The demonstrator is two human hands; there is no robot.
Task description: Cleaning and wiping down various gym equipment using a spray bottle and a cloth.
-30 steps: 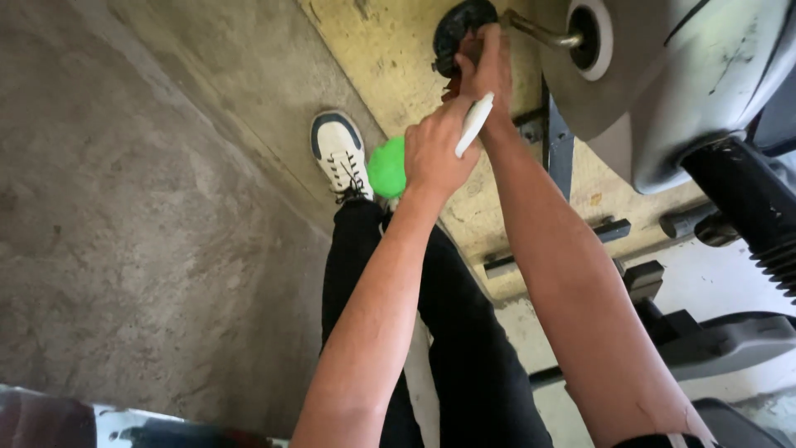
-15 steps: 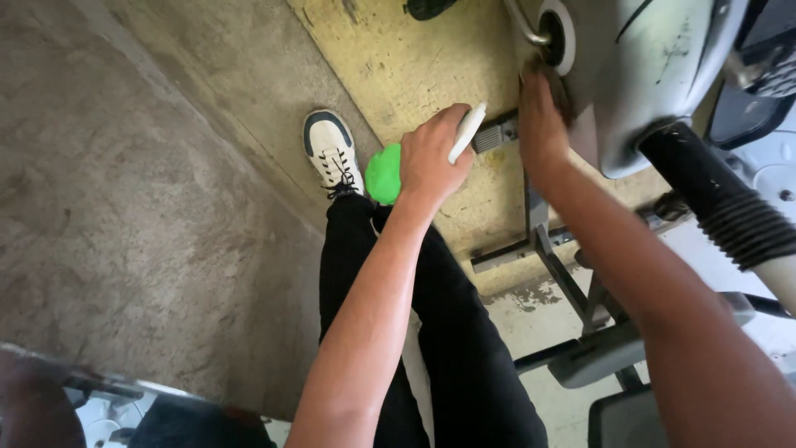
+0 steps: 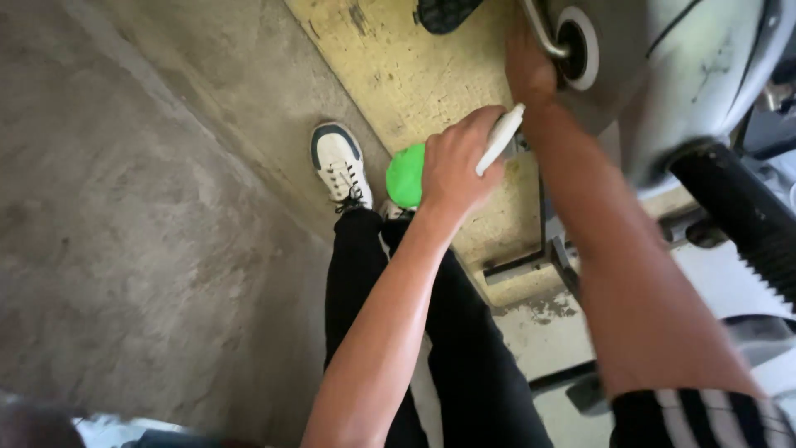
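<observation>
My left hand [image 3: 452, 162] is closed around a green spray bottle [image 3: 406, 176], whose white nozzle [image 3: 500, 139] sticks out past my fingers toward the machine. It hangs above my legs and the yellowish floor. My right hand [image 3: 531, 75] reaches further up and presses against the grey exercise machine [image 3: 688, 75], beside the round crank hub [image 3: 576, 46] and its metal crank arm. The fingers of that hand are hidden against the machine, so I cannot see whether they grip anything.
My white shoe [image 3: 340, 162] and black trousers [image 3: 464, 348] stand on a worn yellow floor strip [image 3: 398, 75] next to grey concrete [image 3: 141, 207]. A black pedal [image 3: 444, 12] shows at the top edge. The machine's black ribbed tube [image 3: 746, 224] and metal base frame [image 3: 551, 249] lie to the right.
My right hand has left the black pedal and moved down along the crank to the hub. The left hand keeps the spray bottle in about the same place. The view has shifted closer to the machine.
</observation>
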